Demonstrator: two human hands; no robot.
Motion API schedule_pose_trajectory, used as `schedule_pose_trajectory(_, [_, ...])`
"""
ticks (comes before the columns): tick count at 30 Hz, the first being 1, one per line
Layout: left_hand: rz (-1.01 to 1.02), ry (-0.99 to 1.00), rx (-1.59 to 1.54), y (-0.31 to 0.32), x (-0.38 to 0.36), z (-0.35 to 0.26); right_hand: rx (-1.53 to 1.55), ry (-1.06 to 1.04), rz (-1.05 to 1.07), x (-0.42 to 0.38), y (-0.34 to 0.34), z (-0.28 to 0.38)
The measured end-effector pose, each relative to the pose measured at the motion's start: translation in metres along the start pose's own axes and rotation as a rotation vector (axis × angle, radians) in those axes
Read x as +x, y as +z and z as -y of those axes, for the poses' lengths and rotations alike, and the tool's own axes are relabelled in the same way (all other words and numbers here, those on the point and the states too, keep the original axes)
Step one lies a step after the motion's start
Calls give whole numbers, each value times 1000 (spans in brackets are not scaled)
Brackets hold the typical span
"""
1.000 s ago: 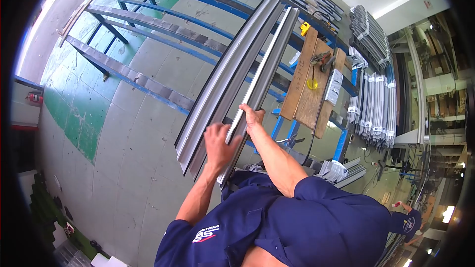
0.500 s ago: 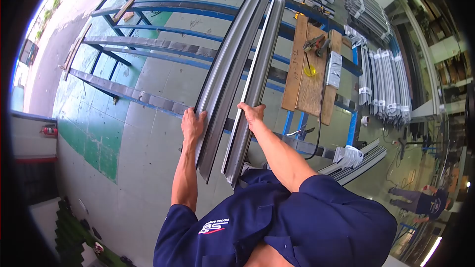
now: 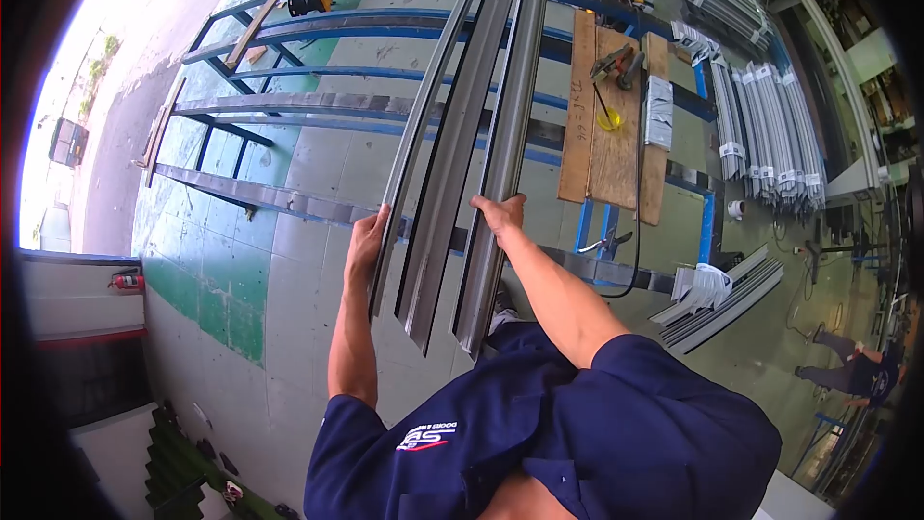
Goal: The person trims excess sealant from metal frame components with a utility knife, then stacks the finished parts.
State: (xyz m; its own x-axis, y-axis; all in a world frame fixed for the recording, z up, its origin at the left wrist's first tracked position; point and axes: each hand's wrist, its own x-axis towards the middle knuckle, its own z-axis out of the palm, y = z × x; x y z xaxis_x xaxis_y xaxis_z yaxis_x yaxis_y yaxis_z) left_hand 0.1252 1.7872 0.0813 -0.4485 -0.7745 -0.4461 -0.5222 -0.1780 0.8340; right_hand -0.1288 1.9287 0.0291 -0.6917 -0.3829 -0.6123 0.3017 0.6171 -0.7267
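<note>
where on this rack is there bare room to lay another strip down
Bare rails lie open left of the left hand, out to the rack's far end. Narrow gaps separate the three metal profiles. Right of the right hand it is crowded: a wooden board with tools, then bundled profiles.

grey tiled floor [image 3: 318,173] with green patches, blue steel racks [image 3: 289,14], daylight at left.

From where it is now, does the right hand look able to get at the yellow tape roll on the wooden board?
Probably yes, with a stretch. The right hand grips the rightmost metal profile; the yellow tape roll lies further out on the wooden board with nothing between, though the hand would have to let go first.
</note>
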Motion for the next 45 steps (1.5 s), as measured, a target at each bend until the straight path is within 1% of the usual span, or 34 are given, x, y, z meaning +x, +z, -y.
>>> schedule_pose_trajectory(2, [6, -75, 14, 7, -1, 0, -6, 4, 0, -6, -3, 3])
schedule_pose_trajectory(3, [29, -65, 1, 7, 3, 5, -14, -2, -9, -5, -2, 3])
schedule_pose_trajectory(6, [54, -50, -170, 16, 9, 20, -40, -14, -30, -3, -1, 4])
schedule_pose_trajectory(7, [65, -52, -150, 13, 10, 21, -49, -16, -36, -2, -1, 3])
schedule_pose_trajectory(10, [-85, 58, 109, 10, 4, 11, -38, -13, -11, -2, -3, 3])
schedule_pose_trajectory(11, [-134, 60, 144, 11, -1, 3, -35, -12, 1, -2, -3, 4])
schedule_pose_trajectory(13, [-212, 156, 225, 16, -3, 13, -26, -11, 22, 1, -4, 1])
schedule_pose_trajectory(14, [-250, 206, 263, 20, -4, 17, -35, -24, -1, 2, -2, 0])
schedule_pose_trajectory(15, [-259, 196, 233, 25, -12, 13, -44, -37, -25, 6, 2, -5])
schedule_pose_trajectory(16, [-279, 187, 271, 29, -17, 15, -54, -47, -48, 5, 3, -5])
schedule_pose_trajectory(19, [-305, 149, 371, 42, -33, 14, -61, -6, 16, -1, -4, 2])
schedule_pose_trajectory(24, [-343, 86, 482, 61, -51, 10, -62, -13, 6, -2, -1, 3])
schedule_pose_trajectory(28, [-372, 86, 509, 67, -58, 10, -80, -30, -21, 3, 2, -3])
schedule_pose_trajectory(31, [-402, 77, 561, 70, -59, 3, -59, -18, 19, 5, 1, -4])
schedule_pose_trajectory(34, [-402, 73, 574, 78, -59, 1, -96, -41, -45, 8, 6, -7])
schedule_pose_trajectory(37, [-462, 101, 586, 92, -62, -4, -97, -55, -56, 7, 7, -8])
schedule_pose_trajectory(40, [-656, 364, 809, 103, -58, 7, -88, -33, -33, 5, 5, -5])
schedule_pose_trajectory(41, [-598, 296, 746, 103, -54, 11, -83, -29, -22, 5, 4, -4])
schedule_pose_trajectory(44, [-538, 216, 689, 100, -47, 12, -77, -16, 2, 6, 1, -4])
schedule_pose_trajectory(45, [-457, 136, 663, 95, -46, 10, -79, -12, 5, 4, 1, -1])
